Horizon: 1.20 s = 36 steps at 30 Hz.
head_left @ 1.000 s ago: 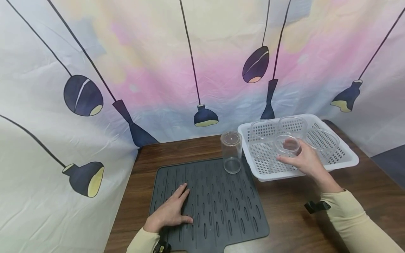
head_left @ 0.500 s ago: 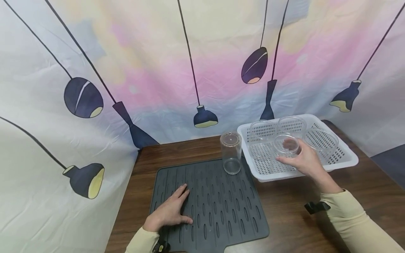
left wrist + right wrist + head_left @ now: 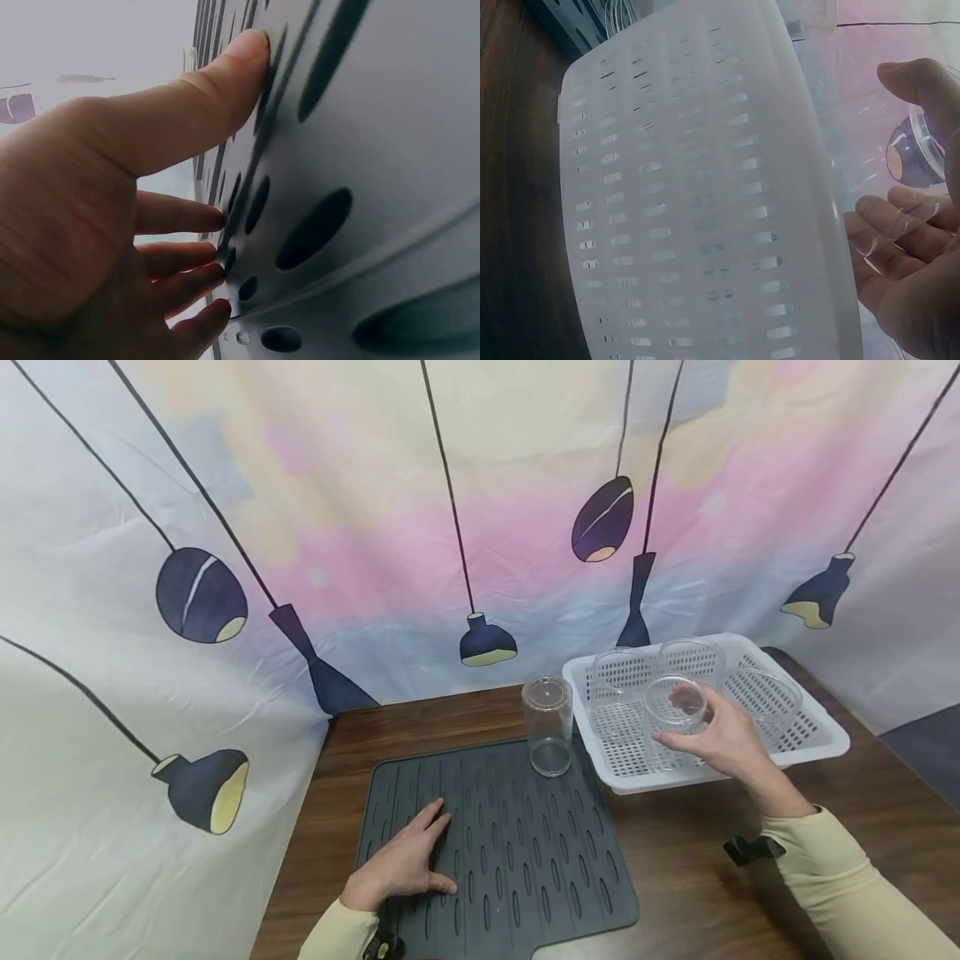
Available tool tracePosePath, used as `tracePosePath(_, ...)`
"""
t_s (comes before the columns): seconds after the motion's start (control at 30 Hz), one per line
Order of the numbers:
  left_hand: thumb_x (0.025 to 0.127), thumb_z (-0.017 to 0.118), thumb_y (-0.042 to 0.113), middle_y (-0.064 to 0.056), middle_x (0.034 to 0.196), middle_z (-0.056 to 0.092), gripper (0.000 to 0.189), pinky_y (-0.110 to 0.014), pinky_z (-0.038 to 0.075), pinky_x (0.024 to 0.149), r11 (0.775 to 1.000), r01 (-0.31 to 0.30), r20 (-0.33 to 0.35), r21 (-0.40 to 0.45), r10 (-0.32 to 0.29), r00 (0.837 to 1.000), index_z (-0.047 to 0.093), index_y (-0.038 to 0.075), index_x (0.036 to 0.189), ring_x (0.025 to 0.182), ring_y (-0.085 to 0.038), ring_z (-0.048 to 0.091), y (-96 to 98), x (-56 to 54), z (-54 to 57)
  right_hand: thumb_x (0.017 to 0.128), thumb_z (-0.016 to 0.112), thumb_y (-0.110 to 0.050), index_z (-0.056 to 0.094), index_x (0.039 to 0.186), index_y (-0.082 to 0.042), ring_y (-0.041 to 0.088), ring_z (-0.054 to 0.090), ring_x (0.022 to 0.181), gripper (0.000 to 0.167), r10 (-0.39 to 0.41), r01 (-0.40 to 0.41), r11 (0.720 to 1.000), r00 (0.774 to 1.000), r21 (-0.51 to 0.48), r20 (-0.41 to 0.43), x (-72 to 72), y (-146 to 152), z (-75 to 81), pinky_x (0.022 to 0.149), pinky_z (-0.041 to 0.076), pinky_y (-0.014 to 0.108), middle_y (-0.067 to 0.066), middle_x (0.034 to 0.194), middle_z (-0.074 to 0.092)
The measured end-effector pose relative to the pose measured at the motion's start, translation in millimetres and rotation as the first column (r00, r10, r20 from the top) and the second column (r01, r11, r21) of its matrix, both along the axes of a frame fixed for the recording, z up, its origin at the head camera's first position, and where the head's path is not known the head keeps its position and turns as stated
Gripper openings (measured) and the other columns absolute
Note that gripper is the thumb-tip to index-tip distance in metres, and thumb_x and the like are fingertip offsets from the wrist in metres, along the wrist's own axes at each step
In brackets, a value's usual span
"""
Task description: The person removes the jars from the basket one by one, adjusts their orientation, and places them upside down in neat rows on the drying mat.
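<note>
My right hand [image 3: 723, 735] grips a clear drinking glass [image 3: 675, 703] over the white perforated basket [image 3: 838, 739], thumb on one side and fingers round the other. In the right wrist view, the curled fingers [image 3: 900, 240] show through the clear wall beside the basket's side. My left hand [image 3: 405, 860] rests with spread fingers on the dark grey drying mat [image 3: 540, 893]; the left wrist view shows its thumb [image 3: 225, 82] and fingertips against the slotted surface. Another clear glass [image 3: 549, 727] stands upside down at the mat's back right corner.
Several more clear glasses, one at the back [image 3: 692, 662], are in the basket to the right of the mat. Both lie on a dark wooden table [image 3: 675, 860]. A fabric backdrop [image 3: 375, 527] printed with lamps hangs behind the table.
The glass in my right hand has shifted very slightly up and left against the basket. My left hand stays in place on the mat.
</note>
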<state>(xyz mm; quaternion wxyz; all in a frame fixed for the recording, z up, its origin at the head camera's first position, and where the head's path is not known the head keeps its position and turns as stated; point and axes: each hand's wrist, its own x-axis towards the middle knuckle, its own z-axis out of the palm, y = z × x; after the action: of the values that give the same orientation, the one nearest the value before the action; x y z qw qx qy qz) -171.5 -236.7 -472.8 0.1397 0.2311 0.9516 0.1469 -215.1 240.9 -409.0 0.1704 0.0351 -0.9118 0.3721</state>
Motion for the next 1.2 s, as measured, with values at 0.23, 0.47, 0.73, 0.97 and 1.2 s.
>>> tracePosePath(0.23, 0.067, 0.085, 0.052, -0.021, 0.158, 0.025, 0.105, -0.056, 0.041, 0.104, 1.000, 0.010, -0.019, -0.008, -0.010, 1.000, 0.040, 0.001, 0.147, 0.141, -0.041, 0.033, 2.1, -1.3, 2.6, 0.066, 0.089, -0.043, 0.056, 0.125, -0.006, 0.039, 0.059, 0.101, 0.077, -0.011, 0.012, 1.000, 1.000, 0.027, -0.005, 0.7, -2.7, 2.8, 0.078, 0.047, 0.050, 0.022, 0.114, 0.062)
tracePosePath(0.47, 0.069, 0.085, 0.050, -0.020, 0.155, 0.032, 0.102, -0.056, 0.040, 0.105, 0.999, -0.039, -0.065, 0.017, 0.040, 0.997, 0.041, 0.001, 0.147, 0.140, -0.040, 0.035, 4.4, -3.8, 6.1, 0.066, 0.090, -0.038, 0.054, 0.132, -0.008, 0.034, 0.057, 0.102, 0.081, 0.016, -0.016, 1.000, 0.998, 0.012, -0.055, 1.6, -6.2, 9.6, 0.079, 0.046, 0.045, 0.018, 0.118, 0.061)
tracePosePath(0.73, 0.074, 0.083, 0.044, -0.017, 0.155, 0.034, 0.096, -0.053, 0.042, 0.104, 0.995, -0.031, -0.123, 0.100, 0.043, 0.991, 0.039, 0.004, 0.149, 0.139, -0.037, 0.039, 6.7, -8.1, 19.6, 0.064, 0.091, -0.033, 0.056, 0.131, -0.008, 0.030, 0.057, 0.098, 0.079, 0.065, -0.059, 0.997, 0.988, 0.049, -0.140, 0.8, -13.2, 16.7, 0.078, 0.047, 0.046, 0.016, 0.113, 0.062)
tracePosePath(0.97, 0.078, 0.081, 0.041, -0.013, 0.154, 0.037, 0.091, -0.051, 0.042, 0.105, 0.990, -0.045, -0.211, 0.135, 0.073, 0.975, 0.038, 0.009, 0.150, 0.139, -0.033, 0.039, 9.6, -13.2, 36.0, 0.060, 0.093, -0.025, 0.058, 0.128, -0.004, 0.027, 0.056, 0.095, 0.079, 0.106, -0.088, 0.992, 0.971, 0.089, -0.215, -3.0, -16.7, 20.9, 0.075, 0.046, 0.040, 0.015, 0.111, 0.062)
tracePosePath(1.2, 0.081, 0.077, 0.047, -0.009, 0.154, 0.037, 0.088, -0.052, 0.041, 0.106, 0.983, -0.043, -0.248, 0.177, 0.086, 0.965, 0.035, 0.014, 0.152, 0.140, -0.031, 0.039, 20.2, -13.6, 44.3, 0.056, 0.093, -0.026, 0.061, 0.120, -0.003, 0.030, 0.057, 0.098, 0.075, 0.107, -0.076, 0.990, 0.957, 0.122, -0.269, -3.6, -18.5, 27.9, 0.078, 0.044, 0.047, 0.015, 0.114, 0.062)
